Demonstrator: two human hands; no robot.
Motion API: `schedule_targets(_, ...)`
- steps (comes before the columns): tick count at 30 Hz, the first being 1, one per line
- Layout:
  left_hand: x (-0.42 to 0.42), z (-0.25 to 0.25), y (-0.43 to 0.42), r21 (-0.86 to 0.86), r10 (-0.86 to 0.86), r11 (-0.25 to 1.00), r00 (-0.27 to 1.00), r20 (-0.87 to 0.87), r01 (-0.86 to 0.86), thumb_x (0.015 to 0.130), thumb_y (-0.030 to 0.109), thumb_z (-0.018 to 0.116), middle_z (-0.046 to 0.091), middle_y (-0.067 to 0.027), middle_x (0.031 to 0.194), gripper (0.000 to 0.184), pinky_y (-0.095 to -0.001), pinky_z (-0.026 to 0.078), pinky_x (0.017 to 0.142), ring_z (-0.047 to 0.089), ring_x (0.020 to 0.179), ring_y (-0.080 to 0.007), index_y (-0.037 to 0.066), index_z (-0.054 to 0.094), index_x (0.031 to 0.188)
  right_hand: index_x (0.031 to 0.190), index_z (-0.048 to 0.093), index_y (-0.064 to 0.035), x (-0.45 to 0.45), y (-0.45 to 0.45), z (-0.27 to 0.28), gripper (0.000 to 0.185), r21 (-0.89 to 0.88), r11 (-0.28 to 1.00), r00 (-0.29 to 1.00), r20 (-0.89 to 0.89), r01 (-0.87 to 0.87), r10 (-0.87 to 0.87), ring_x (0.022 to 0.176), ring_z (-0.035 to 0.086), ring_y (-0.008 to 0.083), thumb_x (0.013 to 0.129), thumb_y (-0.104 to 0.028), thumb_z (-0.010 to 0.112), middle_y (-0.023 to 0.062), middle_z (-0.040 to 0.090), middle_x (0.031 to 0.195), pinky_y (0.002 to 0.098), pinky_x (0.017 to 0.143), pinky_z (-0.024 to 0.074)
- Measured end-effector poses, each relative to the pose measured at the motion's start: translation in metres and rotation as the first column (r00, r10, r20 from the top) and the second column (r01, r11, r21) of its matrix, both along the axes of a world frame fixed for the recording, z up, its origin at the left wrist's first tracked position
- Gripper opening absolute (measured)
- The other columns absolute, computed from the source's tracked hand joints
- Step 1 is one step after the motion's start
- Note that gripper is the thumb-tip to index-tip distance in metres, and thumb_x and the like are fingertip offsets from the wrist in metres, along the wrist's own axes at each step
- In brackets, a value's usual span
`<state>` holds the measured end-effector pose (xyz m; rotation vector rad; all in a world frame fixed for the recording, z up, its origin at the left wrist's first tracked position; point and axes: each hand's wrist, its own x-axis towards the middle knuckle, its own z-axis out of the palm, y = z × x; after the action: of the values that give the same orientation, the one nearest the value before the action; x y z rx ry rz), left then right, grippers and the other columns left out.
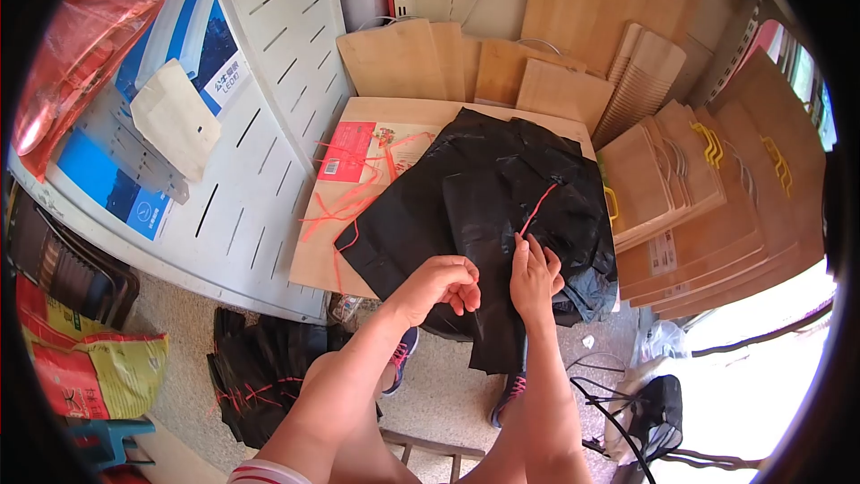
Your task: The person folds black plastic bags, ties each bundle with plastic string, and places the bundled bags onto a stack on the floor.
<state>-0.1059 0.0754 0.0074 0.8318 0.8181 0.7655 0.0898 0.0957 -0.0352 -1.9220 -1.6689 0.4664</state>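
Black plastic bags lie in a spread, overlapping pile on a wooden board in front of me. A red plastic string runs over the black plastic from a gathered spot down to my right hand. Thumb and fingers of that hand pinch the string's lower end. Just to the left, my left hand hovers over the near part of the plastic with its fingers curled in. Whether anything sits inside those curled fingers is hidden. More loose red strings trail across the board's left side.
Wooden cutting boards stand stacked at the right and along the back. A white slotted metal shelf rises at the left. Tied black bags lie on the floor near a yellow-red sack. Black cords lie at lower right.
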Motion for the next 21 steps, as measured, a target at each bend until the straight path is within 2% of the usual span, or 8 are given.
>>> schedule_targets(3, -0.002, 0.000, 0.003, -0.005, 0.028, 1.000, 0.997, 0.074, -0.027, 0.089, 0.014, 0.053, 0.068, -0.0102, 0.078, 0.013, -0.0273, 0.050, 0.061, 0.067, 0.070, -0.0177, 0.003, 0.061, 0.090, 0.131, 0.065, -0.0156, 0.002, 0.001, 0.006, 0.049, -0.029, 0.999, 0.999, -0.047, -0.017, 0.015, 0.136, 0.036, 0.0343, 0.107, -0.043, 0.032, 0.0053, 0.055, 0.143, 0.0513, 0.110, 0.0187)
schedule_targets(6, 0.002, -0.003, 0.003, 0.045, 0.049, 0.998, 0.989, -0.137, -0.043, 0.089, 0.020, 0.057, 0.069, -0.0066, 0.075, 0.017, -0.0265, 0.050, 0.058, 0.065, 0.066, -0.0136, 0.004, 0.063, 0.088, 0.130, 0.065, -0.0132, 0.007, 0.003, 0.000, 0.050, 0.012, 1.000, 0.993, -0.116, -0.019, 0.020, 0.136, 0.036, 0.0333, 0.107, -0.043, 0.032, 0.0052, 0.057, 0.141, 0.0506, 0.111, 0.0178)
schedule_targets(8, 0.007, -0.010, 0.001, 0.232, 0.008, 0.967, 0.892, -0.451, 0.109, 0.090, 0.021, 0.057, 0.068, -0.0042, 0.073, 0.019, -0.0262, 0.048, 0.059, 0.062, 0.065, -0.0110, 0.004, 0.064, 0.087, 0.129, 0.066, -0.0123, 0.006, 0.006, -0.007, 0.051, 0.076, 0.997, 0.990, -0.141, -0.014, 0.024, 0.135, 0.037, 0.0328, 0.107, -0.043, 0.032, 0.0054, 0.057, 0.140, 0.0501, 0.111, 0.0170)
schedule_targets(10, 0.011, -0.006, -0.002, 0.168, -0.135, 0.953, 0.852, -0.506, 0.251, 0.089, 0.016, 0.058, 0.069, -0.0061, 0.080, 0.016, -0.0265, 0.050, 0.067, 0.063, 0.074, -0.0118, 0.001, 0.063, 0.093, 0.127, 0.066, -0.0107, 0.001, 0.008, -0.012, 0.049, 0.205, 0.979, 0.995, -0.096, -0.012, 0.032, 0.136, 0.037, 0.0303, 0.107, -0.041, 0.033, 0.0070, 0.060, 0.136, 0.0497, 0.112, 0.0142)
schedule_targets(14, 0.018, -0.007, -0.008, 0.194, -0.226, 0.914, 0.843, -0.489, 0.357, 0.089, 0.017, 0.057, 0.070, -0.0067, 0.083, 0.018, -0.0278, 0.051, 0.070, 0.065, 0.077, -0.0137, 0.001, 0.063, 0.093, 0.126, 0.067, -0.0089, -0.001, 0.011, -0.012, 0.046, 0.113, 0.993, 0.999, -0.049, -0.018, 0.023, 0.134, 0.041, 0.0293, 0.107, -0.038, 0.037, 0.0109, 0.058, 0.137, 0.0455, 0.113, 0.0204)
schedule_targets(16, 0.020, -0.005, -0.013, 0.176, -0.273, 0.881, 0.776, -0.569, 0.439, 0.093, 0.017, 0.056, 0.071, -0.0095, 0.092, 0.019, -0.0287, 0.053, 0.072, 0.067, 0.085, -0.0157, -0.001, 0.061, 0.098, 0.126, 0.065, -0.0035, 0.007, 0.009, -0.013, 0.043, 0.119, 0.992, 0.863, -0.504, 0.037, 0.028, 0.127, 0.050, 0.0264, 0.106, -0.034, 0.043, 0.0138, 0.061, 0.133, 0.0396, 0.110, 0.0322)
schedule_targets(18, 0.026, -0.013, -0.012, 0.164, -0.212, 0.928, 0.836, -0.506, 0.335, 0.096, 0.015, 0.054, 0.070, -0.0112, 0.100, 0.019, -0.0294, 0.054, 0.076, 0.068, 0.090, -0.0170, -0.002, 0.060, 0.102, 0.121, 0.065, 0.0040, 0.004, 0.005, 0.005, 0.033, 0.236, 0.958, 0.551, -0.827, 0.162, 0.110, 0.110, 0.061, 0.0169, 0.104, -0.022, 0.052, 0.0101, 0.068, 0.116, 0.0312, 0.101, 0.0432)
schedule_targets(21, 0.035, -0.029, -0.010, 0.190, -0.070, 0.970, 0.925, -0.374, 0.150, 0.101, 0.013, 0.050, 0.066, -0.0138, 0.114, 0.019, -0.0306, 0.055, 0.085, 0.067, 0.100, -0.0191, -0.003, 0.057, 0.109, 0.124, 0.060, 0.0012, 0.018, -0.002, 0.018, 0.027, 0.254, 0.948, 0.441, -0.885, 0.190, 0.149, 0.104, 0.063, 0.0120, 0.099, -0.007, 0.059, 0.0082, 0.069, 0.108, 0.0243, 0.094, 0.0453)
